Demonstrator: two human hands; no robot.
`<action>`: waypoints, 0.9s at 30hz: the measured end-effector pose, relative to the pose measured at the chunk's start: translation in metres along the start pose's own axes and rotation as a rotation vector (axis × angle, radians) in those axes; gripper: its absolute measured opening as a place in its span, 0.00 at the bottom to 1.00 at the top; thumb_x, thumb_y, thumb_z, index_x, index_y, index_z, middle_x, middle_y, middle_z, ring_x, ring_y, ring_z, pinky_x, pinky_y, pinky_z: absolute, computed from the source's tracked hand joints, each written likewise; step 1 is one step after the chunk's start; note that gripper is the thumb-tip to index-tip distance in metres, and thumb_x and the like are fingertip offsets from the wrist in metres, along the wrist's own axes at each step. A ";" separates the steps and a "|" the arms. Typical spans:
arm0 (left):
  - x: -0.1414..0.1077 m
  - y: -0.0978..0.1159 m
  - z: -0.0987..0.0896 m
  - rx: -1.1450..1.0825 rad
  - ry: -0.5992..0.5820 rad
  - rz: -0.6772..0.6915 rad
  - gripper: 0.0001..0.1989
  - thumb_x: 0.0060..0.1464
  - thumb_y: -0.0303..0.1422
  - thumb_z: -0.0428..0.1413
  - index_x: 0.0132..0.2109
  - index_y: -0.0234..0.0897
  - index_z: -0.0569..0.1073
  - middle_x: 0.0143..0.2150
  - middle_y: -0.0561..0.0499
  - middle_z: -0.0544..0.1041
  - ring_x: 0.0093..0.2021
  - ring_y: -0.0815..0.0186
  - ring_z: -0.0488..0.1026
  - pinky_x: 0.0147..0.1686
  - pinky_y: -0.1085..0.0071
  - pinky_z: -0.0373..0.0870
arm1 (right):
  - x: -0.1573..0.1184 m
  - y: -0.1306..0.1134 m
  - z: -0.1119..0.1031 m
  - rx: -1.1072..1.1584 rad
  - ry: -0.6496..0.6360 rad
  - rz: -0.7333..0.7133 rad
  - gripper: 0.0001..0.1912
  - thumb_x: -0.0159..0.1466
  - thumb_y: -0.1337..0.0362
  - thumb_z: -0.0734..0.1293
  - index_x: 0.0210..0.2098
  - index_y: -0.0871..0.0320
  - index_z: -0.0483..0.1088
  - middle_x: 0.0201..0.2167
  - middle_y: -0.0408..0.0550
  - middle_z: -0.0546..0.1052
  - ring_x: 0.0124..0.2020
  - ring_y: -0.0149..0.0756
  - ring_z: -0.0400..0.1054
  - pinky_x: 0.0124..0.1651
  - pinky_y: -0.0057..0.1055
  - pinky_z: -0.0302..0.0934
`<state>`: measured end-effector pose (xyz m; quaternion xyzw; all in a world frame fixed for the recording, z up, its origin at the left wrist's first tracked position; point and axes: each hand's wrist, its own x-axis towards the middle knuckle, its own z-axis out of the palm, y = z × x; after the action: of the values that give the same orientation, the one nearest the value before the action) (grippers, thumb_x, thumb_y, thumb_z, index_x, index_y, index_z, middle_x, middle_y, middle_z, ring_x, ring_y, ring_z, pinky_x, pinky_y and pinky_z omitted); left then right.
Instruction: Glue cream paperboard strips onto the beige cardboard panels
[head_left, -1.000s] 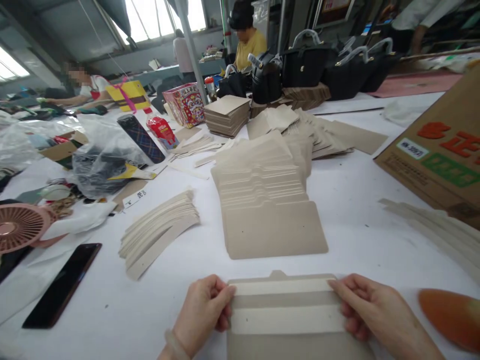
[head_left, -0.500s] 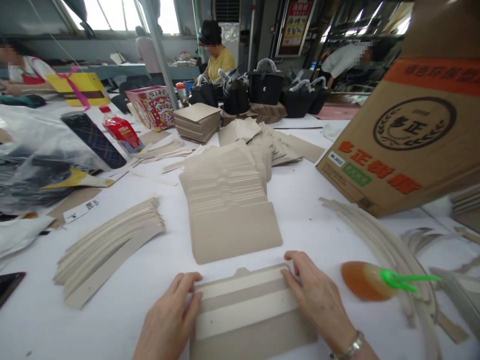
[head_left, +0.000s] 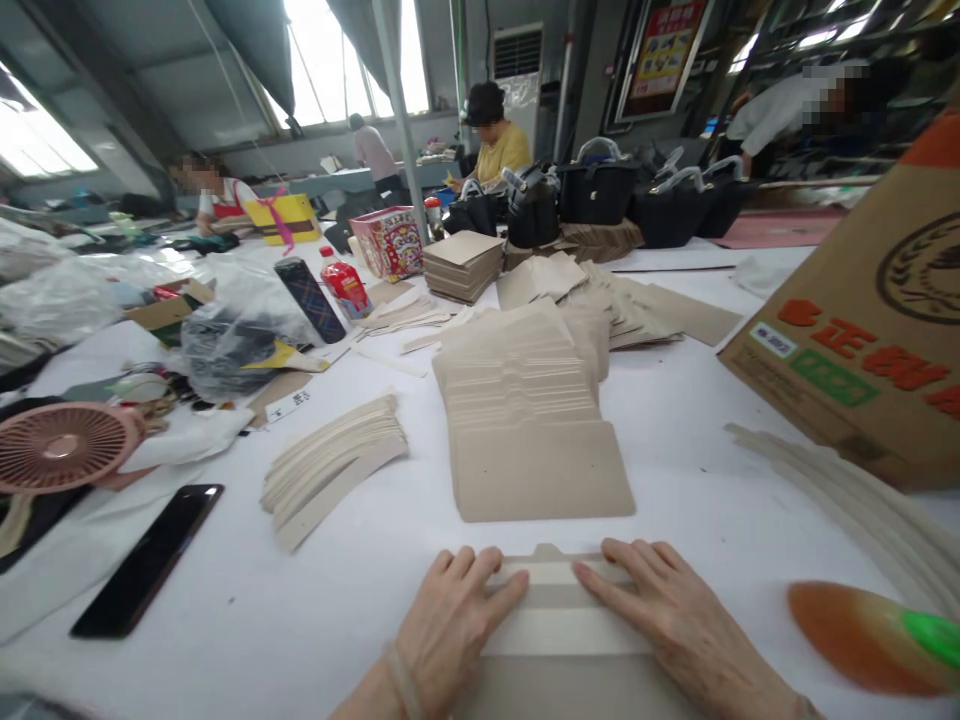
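A grey-beige cardboard panel [head_left: 577, 685] with a small tab on its far edge lies in front of me, its near end cut off by the frame. Two paler strips [head_left: 562, 630] run across it. My left hand [head_left: 457, 615] pinches the panel's far edge on the left, thumb pressing on the upper strip. On the right, my right hand [head_left: 660, 600] grips the same edge, thumb on the strip and fingers curled over. Just beyond lies a fanned stack of similar cardboard panels [head_left: 544, 480].
Left of the stack is a fan of cardboard strips [head_left: 337, 460], with a phone [head_left: 150, 560] and a pink fan [head_left: 64, 447] farther left. A large carton [head_left: 840, 370], more strips [head_left: 847, 490] and an orange-brown object with a green part [head_left: 862, 635] are on the right.
My hands have come closer together along the panel's far edge, both thumbs now on the upper strip. The view has swung left, bringing the pink fan and whole phone into sight.
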<state>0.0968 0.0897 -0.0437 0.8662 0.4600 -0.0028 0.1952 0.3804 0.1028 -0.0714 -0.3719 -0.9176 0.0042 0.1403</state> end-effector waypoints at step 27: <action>0.030 -0.041 -0.002 -0.852 0.602 -0.442 0.33 0.51 0.48 0.55 0.60 0.38 0.63 0.68 0.45 0.53 0.67 0.52 0.50 0.65 0.52 0.49 | 0.050 0.019 0.007 0.224 0.381 0.854 0.22 0.63 0.63 0.59 0.55 0.62 0.66 0.53 0.60 0.70 0.54 0.53 0.63 0.54 0.48 0.57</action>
<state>0.0813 0.1345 -0.0613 0.5567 0.6263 0.3895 0.3823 0.3568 0.1514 -0.0675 -0.6922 -0.6346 0.0923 0.3310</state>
